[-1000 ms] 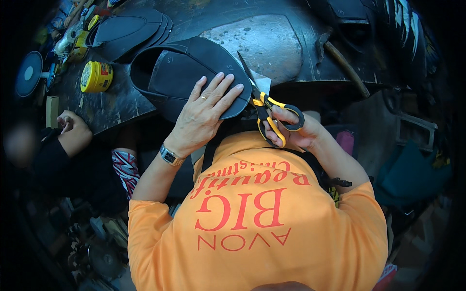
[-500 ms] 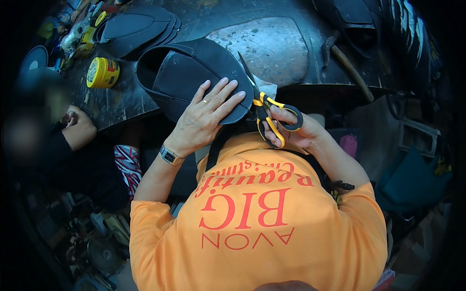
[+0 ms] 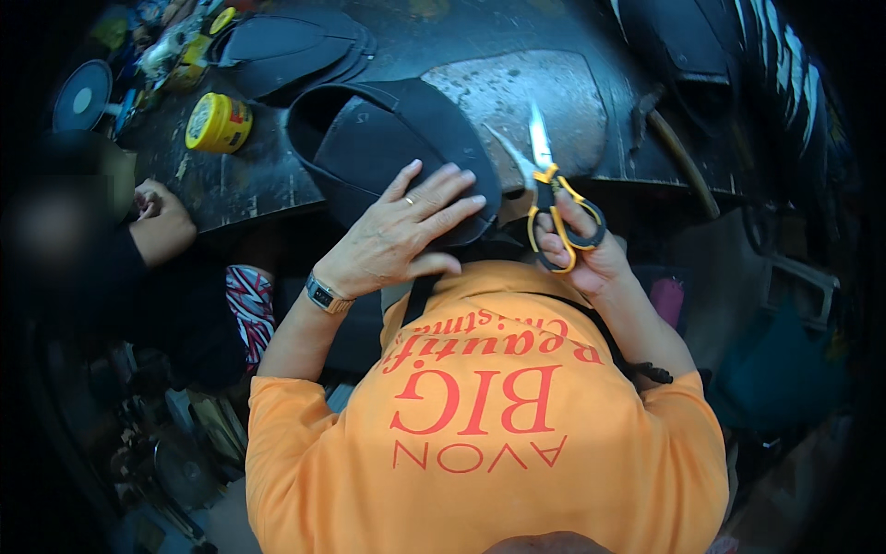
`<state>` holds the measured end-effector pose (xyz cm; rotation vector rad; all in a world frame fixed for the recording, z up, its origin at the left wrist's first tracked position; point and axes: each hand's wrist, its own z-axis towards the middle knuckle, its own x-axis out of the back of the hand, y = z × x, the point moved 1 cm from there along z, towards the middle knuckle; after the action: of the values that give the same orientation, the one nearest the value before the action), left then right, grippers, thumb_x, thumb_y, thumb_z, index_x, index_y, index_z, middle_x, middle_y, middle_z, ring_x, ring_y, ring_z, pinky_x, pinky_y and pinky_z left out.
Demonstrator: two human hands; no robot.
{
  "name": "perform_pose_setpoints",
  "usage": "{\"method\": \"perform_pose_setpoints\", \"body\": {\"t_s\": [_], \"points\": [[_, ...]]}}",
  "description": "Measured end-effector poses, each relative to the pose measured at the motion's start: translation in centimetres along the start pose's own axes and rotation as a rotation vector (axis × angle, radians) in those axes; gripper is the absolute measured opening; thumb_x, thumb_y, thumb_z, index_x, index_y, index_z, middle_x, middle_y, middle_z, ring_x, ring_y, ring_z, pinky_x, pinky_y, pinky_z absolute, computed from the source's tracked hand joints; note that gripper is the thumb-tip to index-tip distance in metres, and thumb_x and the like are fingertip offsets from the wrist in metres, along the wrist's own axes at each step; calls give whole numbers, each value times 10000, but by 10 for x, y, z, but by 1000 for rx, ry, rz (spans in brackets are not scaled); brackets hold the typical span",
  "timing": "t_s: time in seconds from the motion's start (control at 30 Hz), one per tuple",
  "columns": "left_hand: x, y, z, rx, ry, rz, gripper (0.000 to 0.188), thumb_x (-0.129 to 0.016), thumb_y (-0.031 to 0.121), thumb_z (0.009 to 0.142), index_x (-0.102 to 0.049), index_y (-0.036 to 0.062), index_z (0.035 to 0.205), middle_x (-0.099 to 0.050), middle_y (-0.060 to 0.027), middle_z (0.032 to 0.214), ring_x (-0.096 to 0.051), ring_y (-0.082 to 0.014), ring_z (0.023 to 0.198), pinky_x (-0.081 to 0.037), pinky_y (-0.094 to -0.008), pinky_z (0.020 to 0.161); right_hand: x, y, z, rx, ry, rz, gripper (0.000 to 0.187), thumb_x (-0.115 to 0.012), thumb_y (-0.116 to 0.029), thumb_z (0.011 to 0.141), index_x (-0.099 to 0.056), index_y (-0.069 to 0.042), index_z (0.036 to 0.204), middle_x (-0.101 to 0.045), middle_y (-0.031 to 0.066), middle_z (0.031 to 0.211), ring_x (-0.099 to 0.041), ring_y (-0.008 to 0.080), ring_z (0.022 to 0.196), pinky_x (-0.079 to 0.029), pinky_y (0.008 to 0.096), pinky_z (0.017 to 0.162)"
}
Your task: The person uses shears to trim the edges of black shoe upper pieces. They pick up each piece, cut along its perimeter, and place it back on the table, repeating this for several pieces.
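Note:
A black shoe upper [image 3: 397, 125] leans over the near edge of the workbench, its opening toward the left. My left hand [image 3: 397, 226] is on its near right part, fingers stretched and spread, slightly blurred, with a ring and a wristwatch showing. To the right of the upper, my right hand [image 3: 586, 249] grips scissors [image 3: 546, 174] by their black and yellow handles. The scissor blades are parted and point away from me, apart from the upper. Under the near edge, the upper's lower side is hidden.
A worn slab [image 3: 563, 88] lies on the dark workbench [image 3: 443, 32]. A hammer [image 3: 685, 164] lies at right, below another black upper [image 3: 688, 42]. Stacked uppers [image 3: 286, 51] and a yellow tub [image 3: 219, 123] stand at left, near another person's hand [image 3: 163, 214].
The scissors have moved right, away from the upper's edge, and their blades have spread apart. My left hand has shifted slightly on the upper, its thumb now showing. The whole view has shifted a little.

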<state>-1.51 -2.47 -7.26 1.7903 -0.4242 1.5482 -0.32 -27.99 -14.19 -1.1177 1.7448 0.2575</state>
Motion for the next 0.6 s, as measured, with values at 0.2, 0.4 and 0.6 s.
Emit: {"method": "perform_pose_setpoints", "body": {"t_s": [0.2,0.4,0.6], "points": [[43,-26,-16,398,781,-1,457,-735,246,826,-583,19,1192,-593,-184,1190,-577,-339,1119,-476,-391,931,-9,-17,-6,166,100,-354,280,-682,-278,893,-563,-31,951,-559,46,668,-527,106,509,-432,212,457],[37,-49,-3,657,652,-40,528,-693,421,845,-605,-13,1133,-650,-197,1049,-643,-347,958,-507,-406,831,-38,-53,20,438,44,-724,280,-701,-276,874,-575,-40,952,-571,17,667,-537,82,524,-452,210,499],[53,-83,13,802,491,-172,632,-728,471,793,-632,-90,1067,-680,-244,980,-672,-338,910,-518,-370,815,-46,-37,27,261,-81,-641,341,-691,-348,877,-558,-39,932,-576,40,692,-549,92,547,-467,215,519]]}}
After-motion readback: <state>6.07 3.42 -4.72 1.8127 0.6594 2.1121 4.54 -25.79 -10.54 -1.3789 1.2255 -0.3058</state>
